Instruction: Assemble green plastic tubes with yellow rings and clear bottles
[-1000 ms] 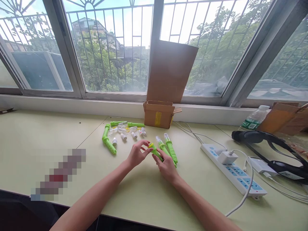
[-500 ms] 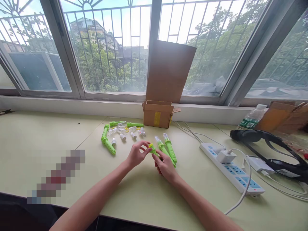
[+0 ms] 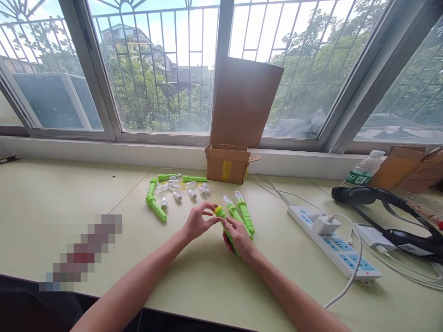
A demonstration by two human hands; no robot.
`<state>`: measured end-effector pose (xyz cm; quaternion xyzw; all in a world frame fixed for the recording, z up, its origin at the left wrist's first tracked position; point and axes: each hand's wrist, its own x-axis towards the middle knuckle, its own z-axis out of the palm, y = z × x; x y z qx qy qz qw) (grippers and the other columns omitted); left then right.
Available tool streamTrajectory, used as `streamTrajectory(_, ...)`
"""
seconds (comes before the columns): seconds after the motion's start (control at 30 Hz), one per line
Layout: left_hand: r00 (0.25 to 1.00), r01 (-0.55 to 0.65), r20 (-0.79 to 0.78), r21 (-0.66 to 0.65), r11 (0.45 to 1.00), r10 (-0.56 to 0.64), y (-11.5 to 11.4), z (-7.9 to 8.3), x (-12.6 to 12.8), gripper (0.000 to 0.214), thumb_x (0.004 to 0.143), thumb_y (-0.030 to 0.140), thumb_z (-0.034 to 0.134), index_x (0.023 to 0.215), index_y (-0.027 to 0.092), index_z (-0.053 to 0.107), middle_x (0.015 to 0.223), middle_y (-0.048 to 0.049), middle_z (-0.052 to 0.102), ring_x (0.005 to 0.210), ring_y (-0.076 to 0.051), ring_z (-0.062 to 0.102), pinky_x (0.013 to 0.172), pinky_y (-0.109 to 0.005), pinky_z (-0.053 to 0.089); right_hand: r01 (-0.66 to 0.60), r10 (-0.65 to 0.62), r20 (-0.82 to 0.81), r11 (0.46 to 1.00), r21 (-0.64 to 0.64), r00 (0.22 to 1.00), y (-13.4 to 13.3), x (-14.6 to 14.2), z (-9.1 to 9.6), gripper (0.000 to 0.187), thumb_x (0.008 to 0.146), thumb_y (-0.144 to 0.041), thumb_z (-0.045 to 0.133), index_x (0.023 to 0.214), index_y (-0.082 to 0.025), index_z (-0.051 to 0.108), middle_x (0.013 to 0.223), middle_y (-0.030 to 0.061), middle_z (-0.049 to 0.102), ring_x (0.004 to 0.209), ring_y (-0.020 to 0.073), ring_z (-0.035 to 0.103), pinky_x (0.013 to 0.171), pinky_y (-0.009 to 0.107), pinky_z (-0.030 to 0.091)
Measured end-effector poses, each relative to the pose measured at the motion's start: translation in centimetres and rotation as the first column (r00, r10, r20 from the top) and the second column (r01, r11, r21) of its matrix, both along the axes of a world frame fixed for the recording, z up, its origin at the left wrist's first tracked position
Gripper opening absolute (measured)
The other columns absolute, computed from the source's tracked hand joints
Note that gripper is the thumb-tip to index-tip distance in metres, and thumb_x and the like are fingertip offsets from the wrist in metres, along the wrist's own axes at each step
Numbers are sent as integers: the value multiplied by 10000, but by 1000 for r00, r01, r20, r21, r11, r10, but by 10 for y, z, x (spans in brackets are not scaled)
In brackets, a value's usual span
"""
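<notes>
My right hand [image 3: 239, 237] is wrapped round a ribbed green plastic handle [image 3: 219, 212], held tilted above the table. A yellow ring [image 3: 218, 209] sits at its upper end. There my left hand [image 3: 200, 222] has its thumb and forefinger curled about the ring and collar. Just beyond my right hand lie two green handles with clear tips, the nearer one [image 3: 235, 215] partly covered and the other [image 3: 245, 216] beside it. Farther left are loose green handles [image 3: 156, 210], clear tubes [image 3: 162, 188], and several white-based pieces [image 3: 192, 194].
A small cardboard box [image 3: 226, 167] stands at the window side, behind the parts. To the right lie a white power strip [image 3: 334, 244] with cables, a black headset [image 3: 384, 221] and a plastic bottle [image 3: 365, 168]. A blurred patch [image 3: 83, 256] covers something at the left.
The held handle has turned, showing more of its length and its yellow-ringed end. My left thumb has shifted down from the ring onto the green collar.
</notes>
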<state>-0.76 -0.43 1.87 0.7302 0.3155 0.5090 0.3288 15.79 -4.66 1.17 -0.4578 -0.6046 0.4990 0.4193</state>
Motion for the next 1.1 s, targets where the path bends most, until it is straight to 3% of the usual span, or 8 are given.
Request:
streamTrajectory(0.2,999,-34,20,11,999,34,1,-3,1,283,747,394,715,830,166,570,1026,-94,686,887,-194,668,782,-389,599,12,-12,-5,1000,-15,1000,2,2,-3,431,770,-468,614,1109,-227,500,499,-81,492,310,90,386,292,202,292)
streamTrajectory(0.33,997,-72,25,31,997,71,0,-4,2,269,743,381,721,826,170,576,1027,-90,690,816,-177,671,772,-393,600,45,-46,-15,999,-16,999,2,0,-6,331,768,-430,614,967,-236,435,608,-70,552,325,82,444,275,184,323)
streamTrajectory(0.5,994,-112,-4,33,993,113,1,-4,1,289,734,408,722,822,168,587,1006,-89,695,791,-182,674,751,-395,602,73,-72,-43,997,25,997,1,-3,-5,297,758,-454,622,878,-224,478,716,-39,531,419,107,537,291,226,431)
streamTrajectory(0.7,996,-70,-47,49,996,72,3,-1,-1,307,719,401,738,837,163,583,1002,-100,692,881,-215,676,759,-388,601,57,-55,-88,998,28,995,4,-2,-8,352,732,-508,657,835,-207,508,679,-31,548,443,105,533,318,212,421)
streamTrajectory(0.9,999,-33,17,22,999,32,5,-4,-1,288,732,375,731,860,169,576,983,-77,699,945,-211,667,825,-404,589,-15,19,-101,999,40,995,5,0,-7,359,786,-543,600,871,-199,542,742,6,602,474,104,535,389,223,430)
streamTrajectory(1.0,995,-96,25,33,995,95,5,-6,-1,264,738,367,727,850,172,588,1008,-78,703,874,-188,674,823,-409,591,55,-63,54,987,149,997,6,-1,-7,357,835,-545,527,903,-200,587,737,16,599,473,119,532,403,244,430)
streamTrajectory(1.1,988,-155,10,91,984,154,3,-7,0,238,738,357,730,835,178,605,1026,-75,705,814,-175,676,810,-404,595,115,-197,209,929,351,958,8,-1,-8,336,859,-471,518,1057,-212,603,803,41,638,633,180,610,554,287,489)
